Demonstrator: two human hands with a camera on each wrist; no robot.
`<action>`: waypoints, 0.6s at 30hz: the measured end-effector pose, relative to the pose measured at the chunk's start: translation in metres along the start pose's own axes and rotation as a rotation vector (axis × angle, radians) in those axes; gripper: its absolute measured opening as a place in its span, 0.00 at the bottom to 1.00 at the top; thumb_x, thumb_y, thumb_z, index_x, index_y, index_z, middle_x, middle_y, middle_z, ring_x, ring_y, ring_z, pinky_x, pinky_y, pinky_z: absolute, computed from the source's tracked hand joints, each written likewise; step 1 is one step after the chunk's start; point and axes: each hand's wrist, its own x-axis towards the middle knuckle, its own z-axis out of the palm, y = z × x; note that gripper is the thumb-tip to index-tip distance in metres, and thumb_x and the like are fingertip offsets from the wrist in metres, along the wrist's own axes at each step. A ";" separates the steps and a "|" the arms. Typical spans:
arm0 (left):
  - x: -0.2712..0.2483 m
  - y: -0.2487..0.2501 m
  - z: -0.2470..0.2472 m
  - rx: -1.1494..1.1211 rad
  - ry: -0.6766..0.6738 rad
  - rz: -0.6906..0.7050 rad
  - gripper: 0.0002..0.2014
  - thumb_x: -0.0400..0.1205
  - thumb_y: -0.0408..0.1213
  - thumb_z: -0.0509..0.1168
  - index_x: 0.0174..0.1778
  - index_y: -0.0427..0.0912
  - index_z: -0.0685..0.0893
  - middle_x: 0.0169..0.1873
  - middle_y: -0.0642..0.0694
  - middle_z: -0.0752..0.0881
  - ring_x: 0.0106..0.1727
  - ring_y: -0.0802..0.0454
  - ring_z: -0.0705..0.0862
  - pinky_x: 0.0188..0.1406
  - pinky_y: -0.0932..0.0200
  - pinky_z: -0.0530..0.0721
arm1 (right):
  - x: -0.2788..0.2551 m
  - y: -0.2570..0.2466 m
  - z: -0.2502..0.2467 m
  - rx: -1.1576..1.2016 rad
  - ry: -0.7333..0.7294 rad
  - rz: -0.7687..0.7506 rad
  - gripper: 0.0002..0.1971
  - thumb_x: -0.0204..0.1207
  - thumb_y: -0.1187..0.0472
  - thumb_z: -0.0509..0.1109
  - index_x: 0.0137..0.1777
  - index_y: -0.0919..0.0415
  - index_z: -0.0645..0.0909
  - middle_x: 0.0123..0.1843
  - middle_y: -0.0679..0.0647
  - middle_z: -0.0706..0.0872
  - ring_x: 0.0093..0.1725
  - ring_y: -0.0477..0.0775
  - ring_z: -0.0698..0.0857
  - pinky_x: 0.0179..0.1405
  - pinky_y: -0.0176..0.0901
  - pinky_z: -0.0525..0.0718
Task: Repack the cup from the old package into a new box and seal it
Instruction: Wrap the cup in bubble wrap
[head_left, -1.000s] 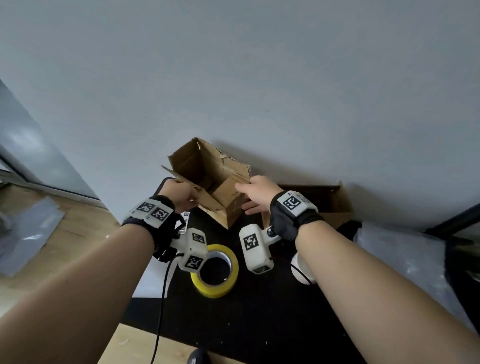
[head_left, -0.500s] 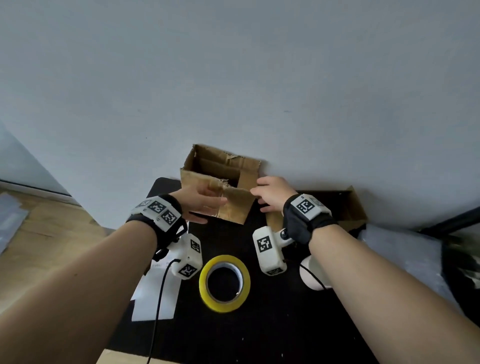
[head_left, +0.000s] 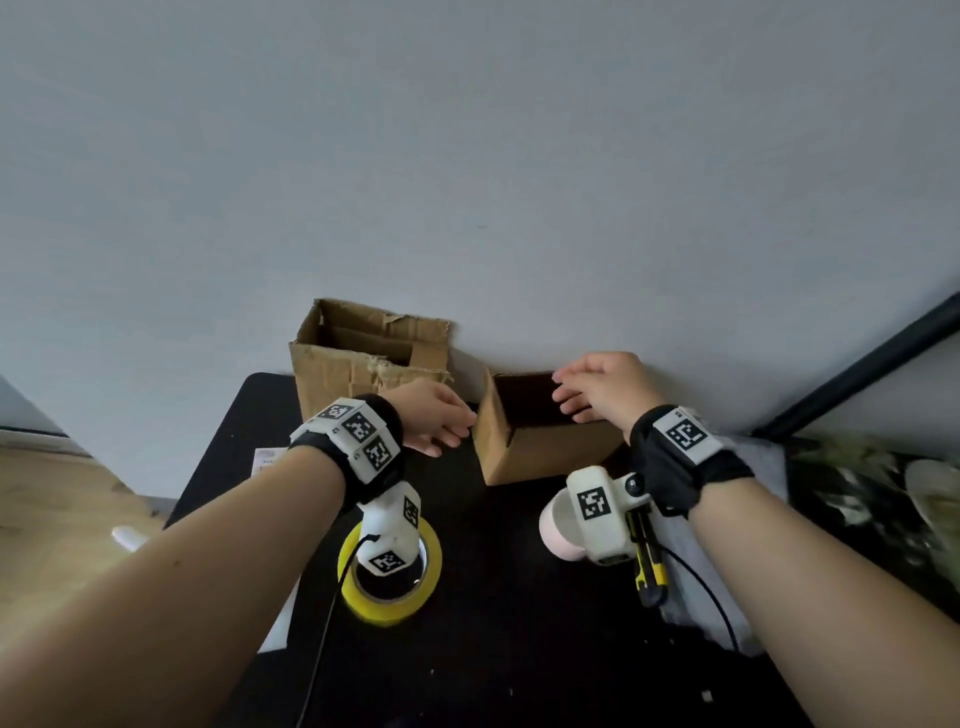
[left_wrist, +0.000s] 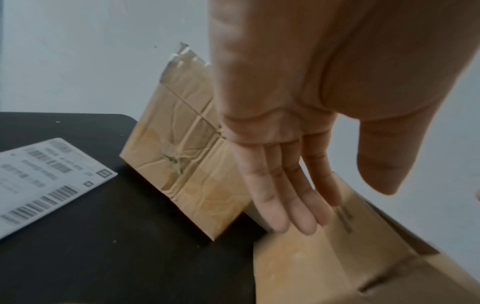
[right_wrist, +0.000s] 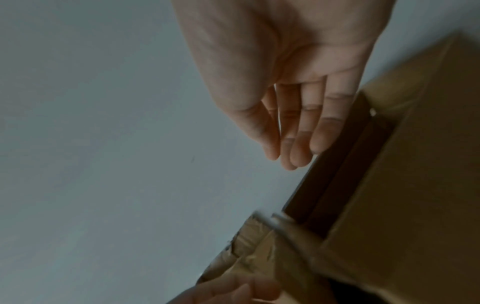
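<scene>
The torn old box (head_left: 369, 364) stands open-topped against the wall at the back left, shown creased in the left wrist view (left_wrist: 187, 164). To its right sits the new box (head_left: 540, 452), its top open and dark inside. My left hand (head_left: 447, 431) has straight fingers (left_wrist: 285, 205) at the new box's left wall (left_wrist: 324, 267) and holds nothing. My right hand (head_left: 571, 400) hovers above the opening with relaxed fingers (right_wrist: 296, 144) and is empty. The pale pink cup (head_left: 556, 527) lies on the table in front of the new box, mostly hidden by my right wrist camera.
A yellow tape roll (head_left: 389, 587) lies under my left wrist. A yellow and black utility knife (head_left: 649, 566) lies beside the cup. A shipping label (left_wrist: 46, 174) lies left of the old box. The black table (head_left: 493, 649) ends at the grey wall; plastic wrap lies at the right.
Both hands have let go of the old box, which now stands against the wall. They have moved right to the new box.
</scene>
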 end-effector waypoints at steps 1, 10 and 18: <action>0.002 0.004 0.008 -0.007 0.028 0.015 0.02 0.83 0.37 0.65 0.46 0.44 0.81 0.43 0.46 0.85 0.40 0.55 0.83 0.40 0.60 0.85 | -0.001 0.010 -0.010 -0.019 0.001 0.018 0.10 0.80 0.68 0.64 0.39 0.60 0.82 0.33 0.56 0.86 0.26 0.48 0.82 0.21 0.31 0.79; 0.012 0.017 0.073 -0.001 0.152 -0.026 0.04 0.80 0.34 0.68 0.42 0.38 0.80 0.34 0.44 0.86 0.33 0.54 0.85 0.37 0.59 0.86 | -0.006 0.122 -0.089 -0.170 0.146 0.235 0.10 0.78 0.64 0.69 0.35 0.58 0.84 0.38 0.58 0.89 0.37 0.55 0.86 0.39 0.45 0.87; 0.010 0.048 0.107 0.061 0.824 0.300 0.10 0.77 0.39 0.67 0.33 0.37 0.81 0.26 0.47 0.80 0.30 0.50 0.78 0.34 0.57 0.77 | -0.002 0.207 -0.135 -0.538 0.003 0.473 0.21 0.78 0.62 0.69 0.70 0.66 0.78 0.71 0.62 0.79 0.69 0.62 0.79 0.67 0.46 0.76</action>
